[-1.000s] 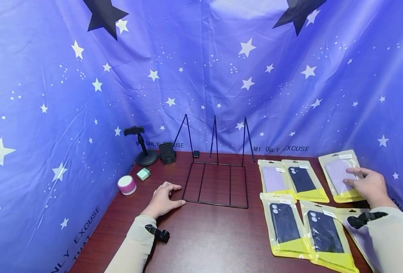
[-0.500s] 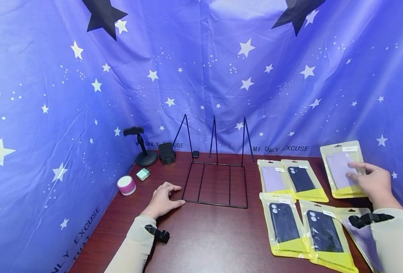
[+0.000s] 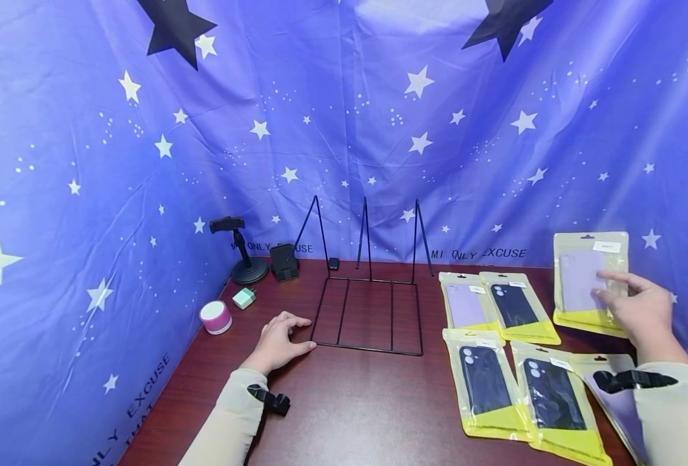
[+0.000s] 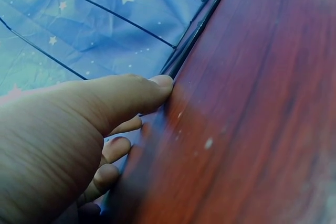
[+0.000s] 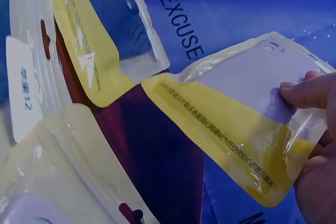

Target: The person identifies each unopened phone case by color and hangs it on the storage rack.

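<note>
My right hand [image 3: 646, 314] holds a packaged lilac phone case [image 3: 582, 285] by its right side, thumb and forefinger on the front. The pouch is clear with a yellow bottom and white label, and it stands nearly upright at the table's back right. In the right wrist view, the thumb presses on the phone case pouch [image 5: 236, 98]. My left hand [image 3: 276, 343] rests by the front left corner of a black wire rack [image 3: 367, 349], thumb tip at that corner and fingers loosely bent beside its left rail. In the left wrist view, the thumb meets the dark rod [image 4: 194, 35].
Several pouched phone cases, including a black one [image 3: 486, 382] and a lilac one [image 3: 466, 307], lie on the right. At the left are a black phone stand [image 3: 249, 268], a small black holder [image 3: 285, 262], a green charger plug [image 3: 244, 298] and a pink-and-white cylinder [image 3: 217, 317]. A starry curtain [image 3: 344, 129] surrounds the table.
My right hand has lifted the lilac phone case pouch and turned it more upright, moving slightly right. My left hand and the wire rack have stayed in place.
</note>
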`<state>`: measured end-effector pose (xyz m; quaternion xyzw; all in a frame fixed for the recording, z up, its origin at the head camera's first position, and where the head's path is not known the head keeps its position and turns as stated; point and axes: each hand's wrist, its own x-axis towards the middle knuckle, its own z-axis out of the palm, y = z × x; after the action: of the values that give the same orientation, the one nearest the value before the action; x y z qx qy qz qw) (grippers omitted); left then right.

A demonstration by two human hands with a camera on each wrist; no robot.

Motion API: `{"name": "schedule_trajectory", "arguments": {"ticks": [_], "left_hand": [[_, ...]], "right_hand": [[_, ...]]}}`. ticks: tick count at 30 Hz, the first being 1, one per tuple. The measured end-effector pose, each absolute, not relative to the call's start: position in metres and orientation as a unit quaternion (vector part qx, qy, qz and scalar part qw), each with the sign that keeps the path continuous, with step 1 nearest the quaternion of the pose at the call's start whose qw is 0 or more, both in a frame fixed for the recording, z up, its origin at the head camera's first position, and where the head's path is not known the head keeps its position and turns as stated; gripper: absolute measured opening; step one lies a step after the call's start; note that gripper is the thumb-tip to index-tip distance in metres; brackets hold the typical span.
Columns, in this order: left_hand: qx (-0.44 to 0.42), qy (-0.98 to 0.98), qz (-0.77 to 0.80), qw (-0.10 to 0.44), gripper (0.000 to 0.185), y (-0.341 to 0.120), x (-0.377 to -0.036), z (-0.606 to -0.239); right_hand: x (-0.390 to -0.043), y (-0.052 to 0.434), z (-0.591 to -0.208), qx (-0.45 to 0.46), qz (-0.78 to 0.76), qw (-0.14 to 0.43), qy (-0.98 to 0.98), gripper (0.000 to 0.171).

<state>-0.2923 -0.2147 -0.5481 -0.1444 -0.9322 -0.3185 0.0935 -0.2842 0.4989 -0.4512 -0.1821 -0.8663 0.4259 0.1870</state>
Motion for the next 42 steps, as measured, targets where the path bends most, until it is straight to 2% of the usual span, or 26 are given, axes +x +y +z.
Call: {"name": "schedule_trajectory", "arguments": {"ticks": [9,17,24,37,42], "left_hand": [[-0.139,-0.936,-0.31,0.091,0.047,-0.213,-0.292,-0.549],[-0.145,-0.934,-0.311,0.1,0.044,-0.212,-0.291,-0.55],[-0.148,-0.932,-0.316,0.096,0.042,-0.213,-0.291,-0.551],[-0.149,-0.932,-0.314,0.102,0.041,-0.212,-0.29,-0.549],[-0.146,-0.932,-0.316,0.1,0.041,-0.212,-0.291,-0.549]], "right_hand": [[-0.275,0.477,-0.441,-0.159,0.468,0.231,-0.838,0.044],[-0.269,0.459,-0.431,-0.149,0.492,0.254,-0.819,0.046],[-0.266,0.436,-0.423,-0.119,0.495,0.299,-0.807,0.047],[-0.255,0.385,-0.39,-0.023,0.558,0.353,-0.751,0.049],[-0.25,0.367,-0.378,0.045,0.579,0.378,-0.721,0.047]]}}
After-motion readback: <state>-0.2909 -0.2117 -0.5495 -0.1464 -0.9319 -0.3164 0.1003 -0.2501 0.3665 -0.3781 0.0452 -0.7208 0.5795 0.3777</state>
